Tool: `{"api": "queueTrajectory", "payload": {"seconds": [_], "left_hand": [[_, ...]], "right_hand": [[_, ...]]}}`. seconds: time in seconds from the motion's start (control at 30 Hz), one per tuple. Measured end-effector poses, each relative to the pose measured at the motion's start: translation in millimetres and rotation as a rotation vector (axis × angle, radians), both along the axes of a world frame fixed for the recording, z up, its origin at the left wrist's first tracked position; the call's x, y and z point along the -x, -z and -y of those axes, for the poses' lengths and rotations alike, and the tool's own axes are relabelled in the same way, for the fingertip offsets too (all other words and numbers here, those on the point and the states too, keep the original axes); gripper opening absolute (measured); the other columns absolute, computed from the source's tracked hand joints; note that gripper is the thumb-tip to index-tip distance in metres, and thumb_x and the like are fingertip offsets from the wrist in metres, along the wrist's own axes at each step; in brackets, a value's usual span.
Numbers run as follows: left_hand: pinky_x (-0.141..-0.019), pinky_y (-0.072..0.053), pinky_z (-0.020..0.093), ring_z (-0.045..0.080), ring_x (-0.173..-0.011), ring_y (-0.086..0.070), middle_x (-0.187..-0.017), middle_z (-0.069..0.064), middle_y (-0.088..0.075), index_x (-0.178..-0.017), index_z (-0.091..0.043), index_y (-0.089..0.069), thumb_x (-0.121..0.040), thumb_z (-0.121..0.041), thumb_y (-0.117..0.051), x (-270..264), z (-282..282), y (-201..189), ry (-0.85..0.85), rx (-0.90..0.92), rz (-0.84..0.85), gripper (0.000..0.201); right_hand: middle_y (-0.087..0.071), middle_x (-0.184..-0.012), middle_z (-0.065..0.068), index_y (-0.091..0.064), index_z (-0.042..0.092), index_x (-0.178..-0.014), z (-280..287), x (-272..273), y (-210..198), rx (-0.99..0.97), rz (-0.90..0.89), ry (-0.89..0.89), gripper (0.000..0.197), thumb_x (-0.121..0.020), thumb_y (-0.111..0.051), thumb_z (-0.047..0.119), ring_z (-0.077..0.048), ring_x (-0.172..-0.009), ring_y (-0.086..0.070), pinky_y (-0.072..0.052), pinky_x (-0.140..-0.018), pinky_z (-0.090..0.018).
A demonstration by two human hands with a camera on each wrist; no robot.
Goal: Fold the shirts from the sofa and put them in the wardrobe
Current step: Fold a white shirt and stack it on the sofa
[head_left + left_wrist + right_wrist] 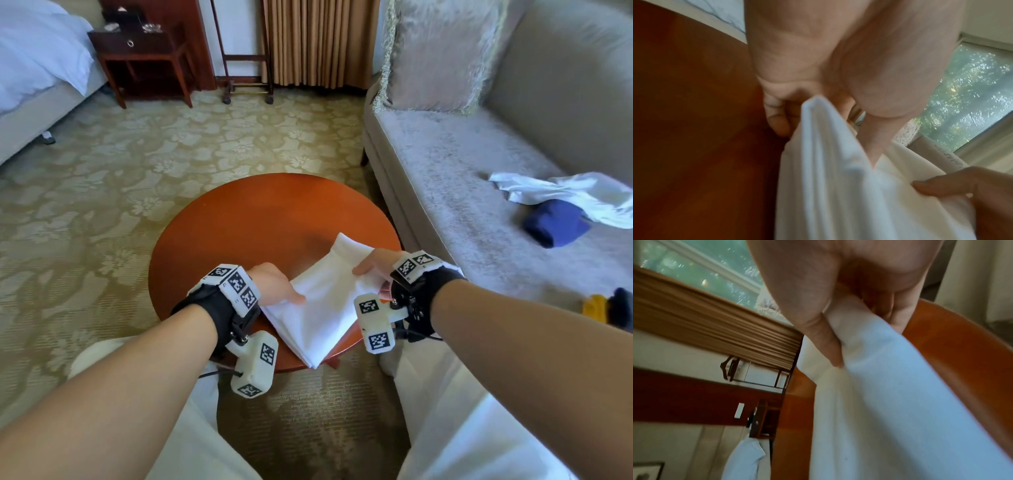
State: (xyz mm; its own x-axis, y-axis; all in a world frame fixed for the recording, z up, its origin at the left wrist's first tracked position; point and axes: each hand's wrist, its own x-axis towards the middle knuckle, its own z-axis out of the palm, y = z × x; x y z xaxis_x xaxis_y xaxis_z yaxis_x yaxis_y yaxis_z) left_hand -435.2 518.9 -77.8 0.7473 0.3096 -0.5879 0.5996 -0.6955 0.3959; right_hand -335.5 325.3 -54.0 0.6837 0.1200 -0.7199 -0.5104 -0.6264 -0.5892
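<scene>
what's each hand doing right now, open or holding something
Left hand: grips the left edge of the folded white shirt on the round table.
Right hand: pinches the shirt's right edge.

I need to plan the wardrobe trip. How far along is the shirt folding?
In hand: both hands, left and right, grip a mostly folded white shirt on the round table. Left: a crumpled white shirt and navy garment on the sofa. No wardrobe in view.

A floral-patterned beige carpet is lit by daylight from a window with tan pleated curtains. A dark wooden nightstand is set beside a white-sheeted bed.
</scene>
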Motion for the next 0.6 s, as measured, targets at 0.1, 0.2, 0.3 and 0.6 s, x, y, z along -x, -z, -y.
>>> {"api": "queueTrajectory", "payload": {"seconds": [0.1,0.2,0.3,0.6], "left_hand": [[-0.088,-0.049,0.035,0.027,-0.104,-0.061,-0.109,0.009,-0.064,-0.106,-0.005,-0.064,-0.088,-0.044,-0.068,-6.2,8.8,-13.5,0.016,0.086,0.036,0.043],[-0.102,-0.048,0.047,0.032,-0.108,-0.063,-0.115,0.014,-0.067,-0.112,-0.003,-0.063,-0.085,-0.032,-0.074,-15.8,22.5,-29.9,-0.075,0.282,0.12,0.041],[-0.099,-0.049,0.051,0.033,-0.106,-0.066,-0.11,0.015,-0.07,-0.109,-0.003,-0.066,-0.078,-0.029,-0.081,-28.7,46.6,-46.4,-0.087,0.361,0.183,0.043],[-0.087,-0.053,0.041,0.031,-0.094,-0.07,-0.096,0.013,-0.075,-0.097,-0.005,-0.072,-0.069,-0.02,-0.088,-80.2,167.7,-91.3,-0.096,0.631,0.41,0.036]], "right_hand": [[-0.069,-0.099,-0.021,-0.061,0.003,-0.106,21.4,4.9,-11.5,-0.115,0.007,0.158,0.061,-0.047,-0.079,0.007,-0.04,-0.091,-0.068,-0.052,-0.088,-0.058],[-0.069,-0.1,-0.019,-0.062,0.001,-0.11,50.8,6.4,-36.7,-0.168,0.067,0.146,0.053,-0.059,-0.074,0.009,-0.035,-0.081,-0.068,-0.055,-0.083,-0.044],[-0.065,-0.094,-0.02,-0.062,-0.002,-0.106,86.1,2.9,-61.1,-0.209,0.078,0.118,0.05,-0.061,-0.073,0.016,-0.034,-0.081,-0.062,-0.05,-0.085,-0.042],[-0.061,-0.086,-0.016,-0.063,0.006,-0.099,228.0,6.9,-104.2,-0.317,0.205,0.47,0.051,-0.061,-0.081,0.035,-0.03,-0.072,-0.057,-0.044,-0.069,-0.034]]}}
